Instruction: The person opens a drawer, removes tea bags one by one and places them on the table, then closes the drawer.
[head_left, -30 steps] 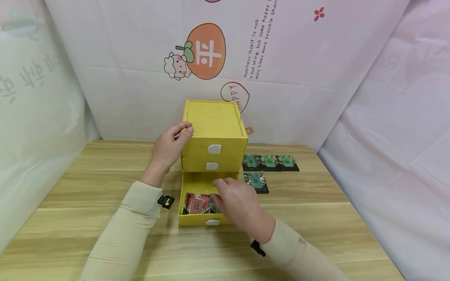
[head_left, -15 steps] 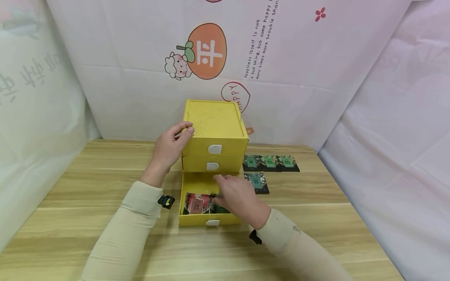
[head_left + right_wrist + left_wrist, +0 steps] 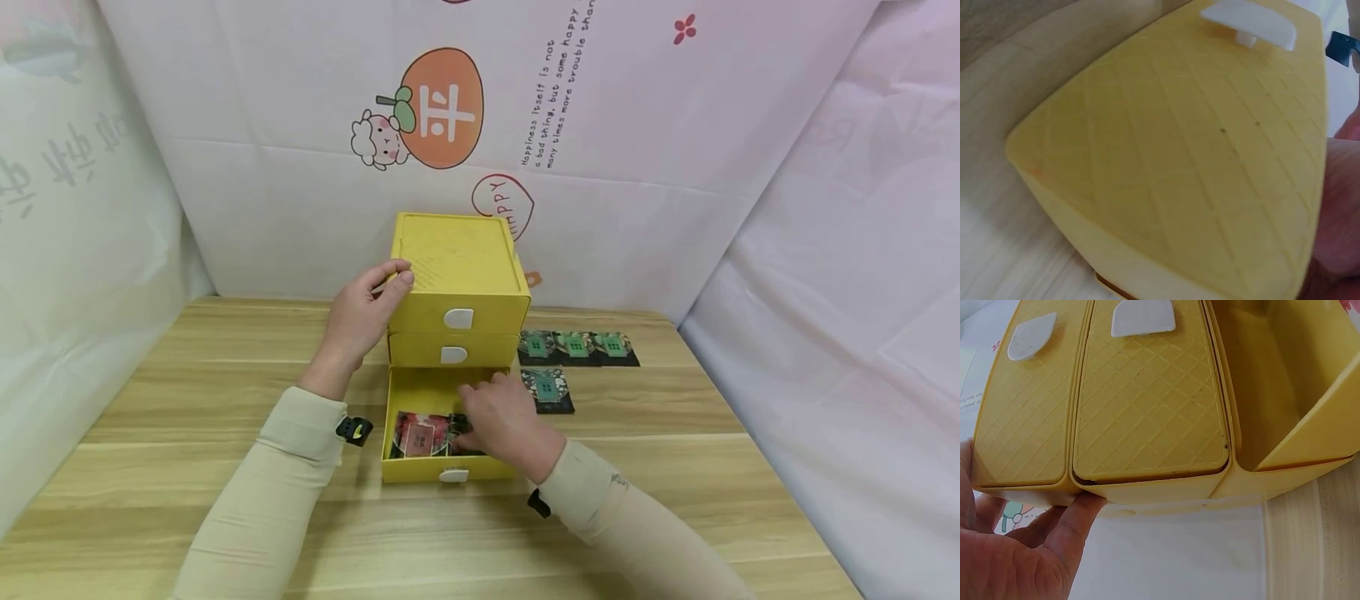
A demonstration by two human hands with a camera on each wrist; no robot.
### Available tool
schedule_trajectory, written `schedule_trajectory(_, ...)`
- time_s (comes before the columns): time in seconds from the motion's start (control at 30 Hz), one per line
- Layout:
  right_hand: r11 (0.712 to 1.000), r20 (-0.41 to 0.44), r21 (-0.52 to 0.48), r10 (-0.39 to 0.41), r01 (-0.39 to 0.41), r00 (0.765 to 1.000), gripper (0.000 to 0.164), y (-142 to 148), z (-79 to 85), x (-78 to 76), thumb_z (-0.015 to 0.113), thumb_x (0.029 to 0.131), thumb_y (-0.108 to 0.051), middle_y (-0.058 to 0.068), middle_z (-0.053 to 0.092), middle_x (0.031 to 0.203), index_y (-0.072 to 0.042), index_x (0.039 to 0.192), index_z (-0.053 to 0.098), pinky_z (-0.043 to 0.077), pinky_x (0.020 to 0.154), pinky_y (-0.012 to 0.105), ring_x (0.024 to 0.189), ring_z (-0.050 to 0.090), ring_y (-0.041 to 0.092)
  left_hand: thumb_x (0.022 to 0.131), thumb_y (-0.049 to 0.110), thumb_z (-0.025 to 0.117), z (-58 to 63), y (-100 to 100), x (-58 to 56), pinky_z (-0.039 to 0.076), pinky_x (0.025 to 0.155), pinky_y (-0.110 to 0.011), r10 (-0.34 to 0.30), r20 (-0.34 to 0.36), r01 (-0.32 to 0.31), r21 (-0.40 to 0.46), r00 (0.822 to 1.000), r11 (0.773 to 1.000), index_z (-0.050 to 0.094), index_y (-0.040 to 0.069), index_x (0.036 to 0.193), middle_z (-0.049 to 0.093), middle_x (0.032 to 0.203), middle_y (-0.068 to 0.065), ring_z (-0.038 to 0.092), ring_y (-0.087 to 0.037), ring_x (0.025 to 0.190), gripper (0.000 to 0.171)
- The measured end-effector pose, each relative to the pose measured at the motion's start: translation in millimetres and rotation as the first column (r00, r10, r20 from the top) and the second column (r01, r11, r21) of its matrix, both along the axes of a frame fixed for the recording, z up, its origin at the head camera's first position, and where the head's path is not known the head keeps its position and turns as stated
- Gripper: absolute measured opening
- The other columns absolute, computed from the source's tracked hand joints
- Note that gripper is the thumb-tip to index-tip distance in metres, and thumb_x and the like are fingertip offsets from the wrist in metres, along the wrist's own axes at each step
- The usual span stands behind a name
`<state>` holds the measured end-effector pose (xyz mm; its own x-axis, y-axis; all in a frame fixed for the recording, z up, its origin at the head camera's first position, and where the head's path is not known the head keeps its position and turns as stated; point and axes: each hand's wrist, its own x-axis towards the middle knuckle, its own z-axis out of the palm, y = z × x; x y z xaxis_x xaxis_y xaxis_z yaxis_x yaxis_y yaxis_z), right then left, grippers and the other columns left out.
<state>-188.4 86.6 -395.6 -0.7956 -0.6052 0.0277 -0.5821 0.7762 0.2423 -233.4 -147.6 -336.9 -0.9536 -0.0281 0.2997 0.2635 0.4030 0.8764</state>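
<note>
A yellow drawer unit point(image 3: 459, 252) stands on the table, its bottom drawer point(image 3: 420, 387) pulled out. My left hand point(image 3: 360, 312) rests on the unit's upper left edge; in the left wrist view, fingers point(image 3: 1075, 528) touch its side. My right hand point(image 3: 506, 421) reaches into the bottom drawer from the right, thumb over a dark flat packet point(image 3: 456, 427). Whether it grips that packet is hidden by the hand. Left of it in the drawer lies a red flat square packet point(image 3: 422, 435). In the right wrist view, the drawer front point(image 3: 1179, 144) blocks most of the right hand.
Three overlapping green-and-black packets point(image 3: 576, 347) lie right of the unit. Another teal-and-black packet point(image 3: 546, 388) lies nearer, beside the open drawer. Printed white cloth point(image 3: 300, 208) stands behind the wooden table point(image 3: 247, 383) and on both sides.
My right hand has shifted slightly left within the drawer. Its thumb has come down over the packet, where more green showed half a second ago. The left hand stays put.
</note>
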Motion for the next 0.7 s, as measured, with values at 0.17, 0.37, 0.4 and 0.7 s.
schedule_trajectory(0.17, 1.000, -0.013, 0.018, 0.005, -0.004, 1.000, 0.056, 0, -4.0, 0.1, 0.082, 0.076, -0.069, -0.004, 0.067, 0.072, -0.017, 0.094, 0.071, 0.043, 0.061, 0.033, 0.069, 0.052, 0.020, 0.104, 0.061, 0.053, 1.0, 0, 1.1, 0.048, 0.109, -0.057, 0.002, -0.004, -0.002, -0.002, 1.000, 1.000, 0.063, 0.026, 0.145, 0.056, 0.154, -0.002, 0.056, -0.032, 0.139, 0.055)
schedule_trajectory(0.37, 0.999, -0.019, 0.034, 0.007, -0.006, 1.000, 0.058, 1, -7.0, -1.8, 0.083, 0.074, -0.071, -0.004, 0.063, 0.067, -0.017, 0.089, 0.070, 0.041, 0.059, 0.033, 0.069, 0.053, 0.020, 0.104, 0.060, 0.053, 0.2, 0, 0.6, 0.049, 0.109, -0.057, 0.001, -0.007, -0.001, 0.000, 1.000, 1.000, 0.063, 0.026, 0.145, 0.058, 0.152, -0.003, 0.056, -0.032, 0.139, 0.055)
schedule_trajectory(0.4, 0.999, -0.018, 0.038, 0.005, -0.004, 1.000, 0.058, 1, -7.9, -2.5, 0.083, 0.073, -0.071, -0.004, 0.061, 0.065, -0.017, 0.088, 0.070, 0.041, 0.059, 0.033, 0.069, 0.053, 0.021, 0.104, 0.061, 0.053, 0.3, 0, 0.5, 0.049, 0.108, -0.056, 0.001, -0.007, -0.001, 0.001, 1.000, 1.000, 0.063, 0.026, 0.145, 0.059, 0.151, -0.003, 0.056, -0.032, 0.139, 0.054)
schedule_trajectory(0.7, 0.996, 0.013, 0.080, -0.033, 0.032, 0.999, 0.058, 1, -12.7, -8.1, 0.083, 0.072, -0.073, -0.004, 0.056, 0.059, -0.018, 0.082, 0.067, 0.042, 0.061, 0.033, 0.068, 0.052, 0.020, 0.105, 0.058, 0.053, -0.2, 0, -0.4, 0.048, 0.110, -0.057, -0.004, -0.005, 0.004, 0.001, 1.000, 1.000, 0.063, 0.026, 0.144, 0.057, 0.153, -0.002, 0.055, -0.032, 0.139, 0.052)
